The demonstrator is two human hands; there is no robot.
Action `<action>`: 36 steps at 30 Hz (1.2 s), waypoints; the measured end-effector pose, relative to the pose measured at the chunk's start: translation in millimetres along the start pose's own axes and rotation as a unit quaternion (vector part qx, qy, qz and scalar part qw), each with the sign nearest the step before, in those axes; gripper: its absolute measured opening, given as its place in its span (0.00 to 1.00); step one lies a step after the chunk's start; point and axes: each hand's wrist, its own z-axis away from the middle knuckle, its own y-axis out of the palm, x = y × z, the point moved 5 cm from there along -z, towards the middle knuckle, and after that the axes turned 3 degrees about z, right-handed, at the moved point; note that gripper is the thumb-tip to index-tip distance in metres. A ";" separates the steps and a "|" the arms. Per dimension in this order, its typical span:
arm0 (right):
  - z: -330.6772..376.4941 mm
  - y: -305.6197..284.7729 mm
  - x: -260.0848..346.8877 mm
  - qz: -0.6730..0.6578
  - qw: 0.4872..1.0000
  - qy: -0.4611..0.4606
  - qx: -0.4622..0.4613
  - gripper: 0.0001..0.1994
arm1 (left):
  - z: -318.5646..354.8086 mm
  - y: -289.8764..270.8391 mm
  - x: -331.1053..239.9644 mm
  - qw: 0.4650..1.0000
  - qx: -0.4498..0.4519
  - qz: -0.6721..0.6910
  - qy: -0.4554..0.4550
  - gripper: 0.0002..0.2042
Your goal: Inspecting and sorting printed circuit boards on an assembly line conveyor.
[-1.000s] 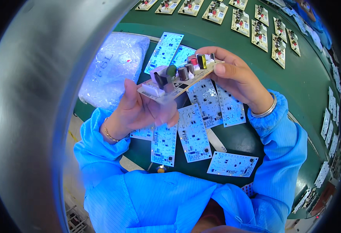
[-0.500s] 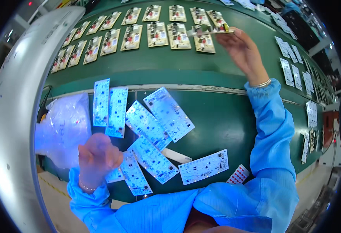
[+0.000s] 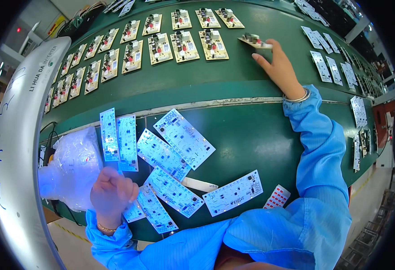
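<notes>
My right hand [image 3: 278, 65] reaches far out over the green bench and grips a populated circuit board [image 3: 253, 42] by its right edge, thumb below. The board is tilted, with black and white components on top. To its left, two rows of similar cream boards [image 3: 214, 45] with red and black parts lie on the bench. My left hand [image 3: 112, 192] hovers at the near left with its fingers curled, somewhat blurred; whatever it holds, if anything, is hidden. Beneath and beside it lie several white circuit boards [image 3: 174, 191] under bluish light, some overlapping.
A crumpled clear plastic bag [image 3: 78, 164] lies left of the white boards. A large silver lamp housing [image 3: 28, 135] fills the left side. Near my right sleeve is a sheet of red stickers [image 3: 277, 197]. More white boards [image 3: 321, 66] lie at the far right.
The rows of cream boards have shifted left in the picture. My right hand has lowered its board from edge-on to a flatter tilt near the bench. My left hand stays curled, slightly lower.
</notes>
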 end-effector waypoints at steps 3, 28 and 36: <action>8.2 18.9 -1.2 0.017 0.989 -0.064 0.134 0.19 | -0.4 1.0 -0.8 1.000 0.000 -0.001 -0.005 0.20; 19.2 -70.6 -217.9 0.199 0.959 0.200 0.007 0.31 | -4.4 6.5 -4.7 0.997 -0.037 -0.061 0.002 0.13; -2.1 -42.9 -74.4 -0.009 0.993 -0.062 -0.099 0.29 | 12.6 19.1 -16.8 0.793 -0.136 -0.584 0.108 0.18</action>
